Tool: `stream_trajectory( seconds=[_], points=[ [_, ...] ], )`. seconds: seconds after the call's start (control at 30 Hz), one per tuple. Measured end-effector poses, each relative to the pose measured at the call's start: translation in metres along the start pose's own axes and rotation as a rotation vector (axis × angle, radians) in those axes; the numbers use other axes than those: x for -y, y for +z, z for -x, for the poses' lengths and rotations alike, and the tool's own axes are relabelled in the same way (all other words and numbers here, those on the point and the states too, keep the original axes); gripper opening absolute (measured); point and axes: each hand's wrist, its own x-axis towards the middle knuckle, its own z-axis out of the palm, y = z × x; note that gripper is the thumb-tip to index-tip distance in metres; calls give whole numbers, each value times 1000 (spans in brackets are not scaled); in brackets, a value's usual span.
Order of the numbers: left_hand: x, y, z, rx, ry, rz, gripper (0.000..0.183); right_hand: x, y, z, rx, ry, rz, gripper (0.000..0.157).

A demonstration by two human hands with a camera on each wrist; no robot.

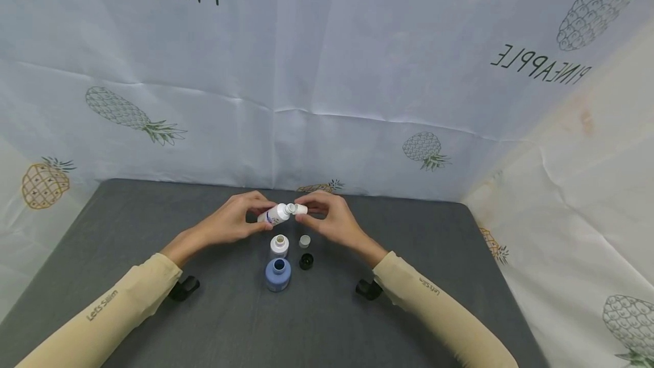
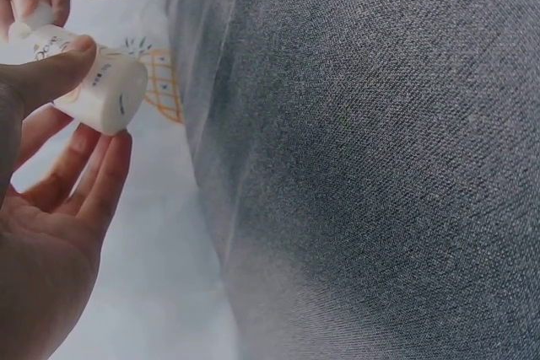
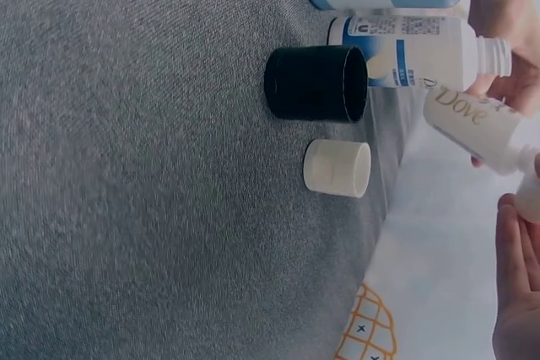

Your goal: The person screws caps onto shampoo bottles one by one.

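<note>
My left hand [image 1: 232, 220] grips a small white Dove bottle [image 1: 276, 214], held tilted above the table with its neck towards the right. Between the thumb and fingers of my right hand [image 1: 334, 217] is a white cap [image 1: 301, 209], right at the mouth of that bottle. Below the hands stand an uncapped white bottle [image 1: 279, 246] with a blue-edged label and, nearer me, an uncapped blue bottle [image 1: 278, 278]. To their right are a loose white cap [image 3: 337, 168] and a larger black cap [image 3: 316, 83].
A dark grey cloth-like surface covers the table [image 1: 230, 322]. Behind it hangs a white curtain [image 1: 327, 61] printed with pineapples, which also runs down the right side. Black straps [image 1: 369, 288] sit under both wrists.
</note>
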Motion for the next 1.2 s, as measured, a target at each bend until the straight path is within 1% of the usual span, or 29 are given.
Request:
stream_trajectory(
  seconds=[0.17,0.4,0.5,0.73,0.8,0.97,1.1,1.2],
  points=[
    [0,1,-2,17,-7,-8,45,0,3,0,-35,-36,-39,33],
    [0,0,-3,28,-6,-17,45,-1,7,-2,-75,-84,-45,35],
    [0,0,-3,35,-1,-22,44,-2,9,-3,-75,-116,-31,35],
    [0,-1,-6,49,10,-24,44,-4,10,-5,-79,-186,55,33],
    [0,-1,-6,51,15,-25,44,-5,11,-5,-84,-187,71,32],
    [0,-1,-7,49,23,-30,44,-4,10,-4,-102,-131,92,30],
    [-1,0,-8,50,17,-35,44,-5,11,-5,-122,-97,85,29],
    [-3,0,-9,52,7,-36,45,-7,12,-6,-145,-84,89,26]
  ],
)
